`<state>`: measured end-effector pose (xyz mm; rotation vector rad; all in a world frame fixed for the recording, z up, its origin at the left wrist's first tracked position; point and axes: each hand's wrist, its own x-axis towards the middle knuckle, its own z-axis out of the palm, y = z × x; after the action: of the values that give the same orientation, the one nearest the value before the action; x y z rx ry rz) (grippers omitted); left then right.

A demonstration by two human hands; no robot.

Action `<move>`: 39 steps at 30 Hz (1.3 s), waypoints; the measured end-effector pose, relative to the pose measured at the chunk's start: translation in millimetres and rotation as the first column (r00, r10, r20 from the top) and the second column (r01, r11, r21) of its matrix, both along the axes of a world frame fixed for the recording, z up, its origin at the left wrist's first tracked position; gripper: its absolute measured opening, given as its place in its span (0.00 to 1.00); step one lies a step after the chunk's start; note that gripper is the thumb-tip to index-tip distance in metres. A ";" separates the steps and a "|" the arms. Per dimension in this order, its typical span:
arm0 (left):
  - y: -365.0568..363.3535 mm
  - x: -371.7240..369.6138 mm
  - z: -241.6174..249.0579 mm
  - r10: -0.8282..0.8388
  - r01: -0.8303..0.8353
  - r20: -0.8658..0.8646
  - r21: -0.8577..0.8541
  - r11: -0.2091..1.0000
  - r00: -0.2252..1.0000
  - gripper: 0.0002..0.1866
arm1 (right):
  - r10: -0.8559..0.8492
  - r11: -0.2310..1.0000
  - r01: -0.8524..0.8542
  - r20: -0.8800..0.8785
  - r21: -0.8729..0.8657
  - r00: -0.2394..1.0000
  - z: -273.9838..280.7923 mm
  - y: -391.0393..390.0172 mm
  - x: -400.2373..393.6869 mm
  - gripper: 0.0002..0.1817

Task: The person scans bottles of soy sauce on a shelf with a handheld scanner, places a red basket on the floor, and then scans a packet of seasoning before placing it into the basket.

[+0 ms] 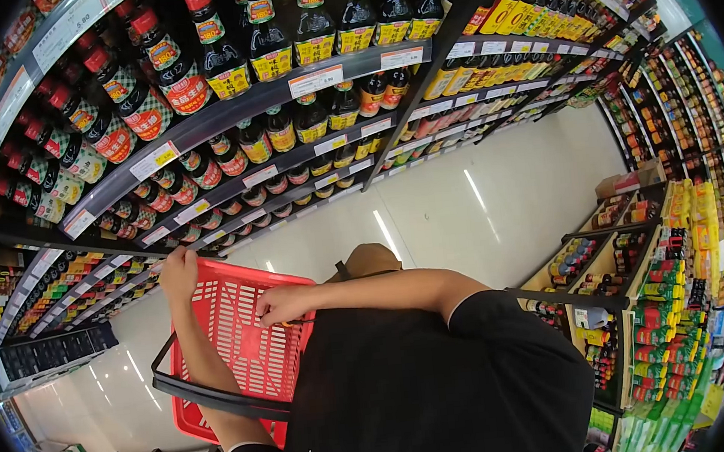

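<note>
So the red plastic shopping basket (241, 323) is right up against the front of the black T-shirt (427, 384), above a pale shiny floor (429, 207). Left hand (178, 272) is clamped on the basket's far corner, and the black carry handle (222, 399) crosses that forearm. Right hand (281, 305) is bent in over the slotted side with its fingers curled, but honestly can't tell if it's gripping anything. Beyond the basket there's shelf after shelf of red-capped sauce bottles (160, 58) with price tags (317, 81) along the edges, plus a stand of green-and-red packets (665, 328) off to the right.
</note>
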<state>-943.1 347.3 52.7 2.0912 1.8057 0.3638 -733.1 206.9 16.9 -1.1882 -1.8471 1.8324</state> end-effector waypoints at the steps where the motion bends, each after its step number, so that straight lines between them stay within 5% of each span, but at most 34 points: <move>1: -1.0 -3.6 -2.0 0.002 -0.002 -0.001 -0.001 1.000 1.000 0.18 | 0.033 0.999 -0.033 0.025 -0.018 0.999 8.1 2.3 0.5 0.19; 20: 6.3 30.9 -3.8 0.003 -0.005 -0.027 -0.056 0.998 1.000 0.18 | 0.095 0.993 -0.094 0.003 -0.075 0.995 0.5 6.3 39.9 0.20; 23: 4.4 50.1 4.2 0.001 -0.002 -0.025 -0.048 0.999 1.000 0.18 | 0.008 1.000 -0.008 -0.045 0.012 0.999 -8.6 4.0 52.1 0.21; 37: 20.2 180.6 -6.7 -0.041 0.039 -0.062 -0.029 0.999 0.997 0.20 | -0.075 0.994 0.053 -0.239 -0.097 0.968 -47.7 0.9 158.0 0.20; 39: 20.3 202.2 -16.7 -0.067 0.066 -0.021 -0.051 0.997 0.998 0.20 | -0.064 0.989 0.041 -0.164 -0.139 0.984 -41.3 -5.1 179.5 0.19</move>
<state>-740.9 367.7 36.0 2.1231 1.7346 0.2752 -553.6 201.8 -24.4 -1.0771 -1.6086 1.9883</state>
